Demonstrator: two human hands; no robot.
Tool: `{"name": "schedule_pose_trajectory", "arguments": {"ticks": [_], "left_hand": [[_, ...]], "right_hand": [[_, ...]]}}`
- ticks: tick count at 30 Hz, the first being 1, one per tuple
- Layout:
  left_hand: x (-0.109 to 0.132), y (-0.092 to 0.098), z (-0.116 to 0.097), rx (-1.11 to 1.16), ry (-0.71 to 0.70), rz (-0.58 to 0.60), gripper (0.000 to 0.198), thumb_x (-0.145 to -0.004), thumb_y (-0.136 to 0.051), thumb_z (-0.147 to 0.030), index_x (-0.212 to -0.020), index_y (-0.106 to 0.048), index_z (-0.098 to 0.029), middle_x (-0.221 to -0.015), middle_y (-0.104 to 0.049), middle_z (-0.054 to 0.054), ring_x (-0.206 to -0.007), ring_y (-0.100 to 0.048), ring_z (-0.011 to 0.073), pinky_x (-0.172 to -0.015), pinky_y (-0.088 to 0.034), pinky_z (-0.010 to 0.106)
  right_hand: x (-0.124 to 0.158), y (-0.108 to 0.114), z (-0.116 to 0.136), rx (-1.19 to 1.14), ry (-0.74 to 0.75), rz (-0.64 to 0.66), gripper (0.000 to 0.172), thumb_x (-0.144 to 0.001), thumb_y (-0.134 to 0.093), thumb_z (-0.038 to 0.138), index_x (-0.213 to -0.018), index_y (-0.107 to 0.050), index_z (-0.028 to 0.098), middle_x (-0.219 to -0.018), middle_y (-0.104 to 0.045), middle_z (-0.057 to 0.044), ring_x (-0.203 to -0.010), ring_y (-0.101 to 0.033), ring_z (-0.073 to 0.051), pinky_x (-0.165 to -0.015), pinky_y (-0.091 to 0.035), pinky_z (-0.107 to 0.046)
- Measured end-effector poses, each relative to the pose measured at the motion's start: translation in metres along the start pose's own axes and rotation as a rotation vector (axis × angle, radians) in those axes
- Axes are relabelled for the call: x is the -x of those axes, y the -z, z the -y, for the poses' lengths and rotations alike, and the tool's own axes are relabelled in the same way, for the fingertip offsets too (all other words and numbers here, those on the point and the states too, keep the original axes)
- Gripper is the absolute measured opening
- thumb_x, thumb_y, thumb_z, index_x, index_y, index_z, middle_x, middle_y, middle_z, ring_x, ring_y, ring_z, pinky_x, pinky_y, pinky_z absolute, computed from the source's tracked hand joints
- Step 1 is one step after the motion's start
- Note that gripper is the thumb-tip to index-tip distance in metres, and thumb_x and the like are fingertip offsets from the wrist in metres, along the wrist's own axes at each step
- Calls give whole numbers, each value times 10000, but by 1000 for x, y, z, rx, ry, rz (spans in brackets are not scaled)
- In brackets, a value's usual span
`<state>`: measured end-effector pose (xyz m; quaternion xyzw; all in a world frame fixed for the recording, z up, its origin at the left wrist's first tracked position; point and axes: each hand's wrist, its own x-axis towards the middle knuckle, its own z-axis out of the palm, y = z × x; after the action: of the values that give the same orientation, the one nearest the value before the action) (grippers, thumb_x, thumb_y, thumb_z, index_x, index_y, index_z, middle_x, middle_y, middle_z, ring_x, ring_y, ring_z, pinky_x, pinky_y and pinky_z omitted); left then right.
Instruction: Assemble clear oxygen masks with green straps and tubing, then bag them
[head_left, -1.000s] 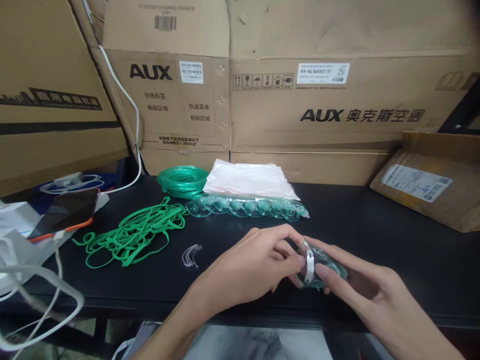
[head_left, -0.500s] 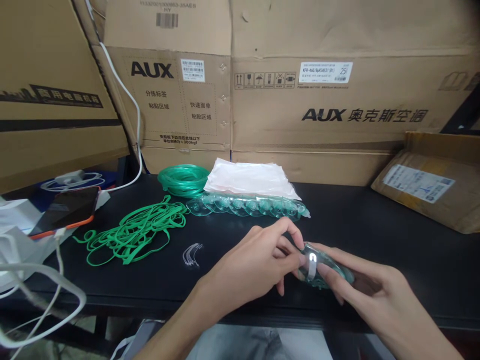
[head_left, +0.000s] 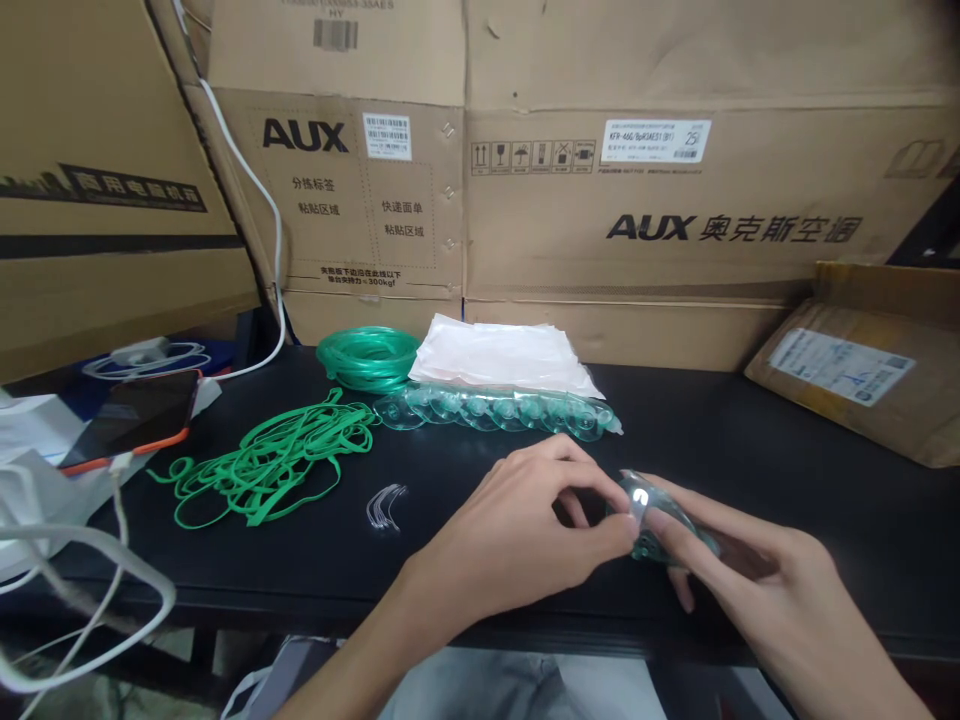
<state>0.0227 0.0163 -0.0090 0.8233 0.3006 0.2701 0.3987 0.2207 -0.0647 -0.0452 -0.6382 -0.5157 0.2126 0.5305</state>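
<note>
My right hand (head_left: 757, 590) holds a clear green plastic mask (head_left: 660, 525) just above the black table (head_left: 787, 450), fingers wrapped along its side. My left hand (head_left: 517, 540) pinches a small shiny metal strip (head_left: 640, 497) against the mask's near end with thumb and forefinger. A row of more clear green masks (head_left: 495, 410) lies behind my hands. Several thin clear clips (head_left: 384, 507) rest on the table to the left of my left hand.
A tangle of green elastic straps (head_left: 262, 460) and a coil of green tubing (head_left: 367, 357) lie at the left. White plastic bags (head_left: 502, 355) sit behind the masks. A phone (head_left: 135, 415) and white cables (head_left: 75, 560) are far left. Cardboard boxes (head_left: 600, 200) wall the back; a parcel (head_left: 855, 370) lies right.
Both hands have shifted slightly right with the mask. The metal strip has turned from a long band facing me to a short bright spot under my left fingertips.
</note>
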Motion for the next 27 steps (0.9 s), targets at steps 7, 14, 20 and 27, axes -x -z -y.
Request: {"name": "schedule_pose_trajectory", "arguments": {"ticks": [7, 14, 20, 27], "left_hand": [[-2, -2, 3, -50, -12, -23, 191, -995, -735, -443, -942, -852, -303, -929, -666, -41, -793, -578, 106, -726, -417, 271], [-1, -1, 1, -28, -16, -34, 209, -993, -743, -442, -926, -857, -280, -911, -659, -48, -762, -556, 98, -716, -404, 276], [-1, -2, 1, -25, -24, -25, 182, -988, -752, -410, -930, -858, -275, -919, -661, -51, -760, -554, 91, -716, -403, 266], [-3, -4, 2, -29, -47, -20, 178, -992, -754, -394, -927, -858, -264, -915, -651, -51, -764, -553, 85, -716, -406, 256]], "right_hand": [[4, -4, 2, -20, -67, -2, 491, -793, -826, 609, -1115, -900, 246, -520, -611, 13, -470, -510, -158, -437, -491, -272], [0, 3, 0, 6, 8, 92, 502, -837, -813, 610, -1207, -872, 276, -594, -642, 15, -555, -548, -156, -524, -538, -240], [-9, 14, -5, 124, 196, 217, 431, -939, -745, 554, -1272, -843, 299, -832, -791, -19, -641, -668, -154, -626, -606, -199], [-7, 14, -5, 124, 178, 205, 457, -943, -725, 571, -1289, -835, 295, -682, -738, -10, -544, -636, -149, -489, -560, -192]]}}
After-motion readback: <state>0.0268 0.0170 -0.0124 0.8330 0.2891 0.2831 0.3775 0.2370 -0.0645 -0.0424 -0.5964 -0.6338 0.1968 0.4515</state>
